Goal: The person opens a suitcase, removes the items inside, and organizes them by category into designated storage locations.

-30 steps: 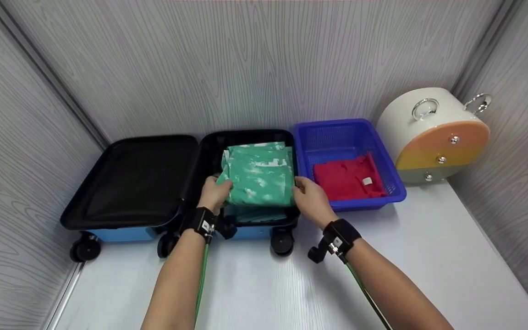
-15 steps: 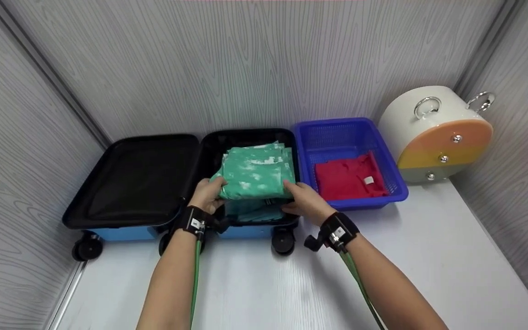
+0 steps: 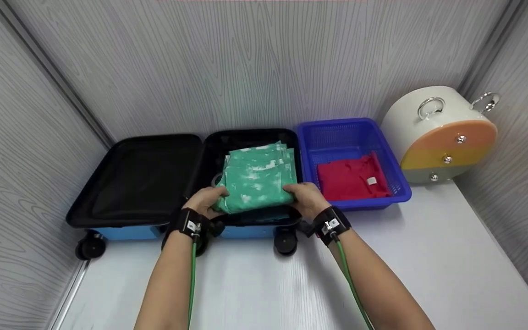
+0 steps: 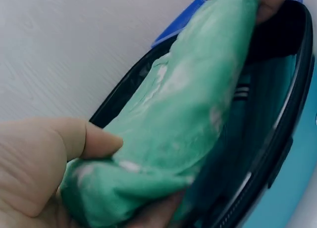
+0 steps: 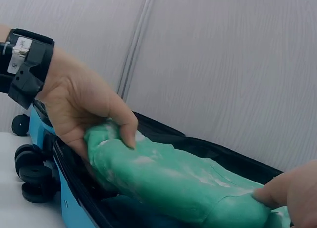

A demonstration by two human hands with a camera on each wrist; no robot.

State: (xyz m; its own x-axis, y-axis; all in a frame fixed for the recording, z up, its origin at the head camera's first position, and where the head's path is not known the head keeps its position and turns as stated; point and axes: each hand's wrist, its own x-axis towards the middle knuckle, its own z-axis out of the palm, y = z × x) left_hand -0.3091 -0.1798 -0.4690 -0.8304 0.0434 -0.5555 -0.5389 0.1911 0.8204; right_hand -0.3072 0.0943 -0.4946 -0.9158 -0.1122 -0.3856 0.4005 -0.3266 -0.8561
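Note:
A folded green-and-white tie-dyed garment (image 3: 257, 183) lies in the right half of an open suitcase (image 3: 251, 232). My left hand (image 3: 206, 200) pinches its front left corner, thumb on top and fingers beneath, as the left wrist view shows up close. On the front right corner, my right hand (image 3: 309, 198) grips the cloth the same way, with its thumb (image 5: 272, 191) pressed on top. Between the hands the garment's near edge bulges in a thick roll. Below that edge, dark teal cloth (image 4: 237, 124) with white stripes shows inside the suitcase.
The suitcase's black left half (image 3: 142, 178) lies open beside it, with wheels (image 3: 286, 242) toward me. To the right stands a blue plastic basket (image 3: 399, 198) holding a red folded garment (image 3: 349, 178). A white rounded drawer box (image 3: 417, 110) stands farther right against the wall.
Both hands took hold of the garment's front corners and raised its near edge, baring the cloth below. Since then that edge has come down and toward me, covering more of it.

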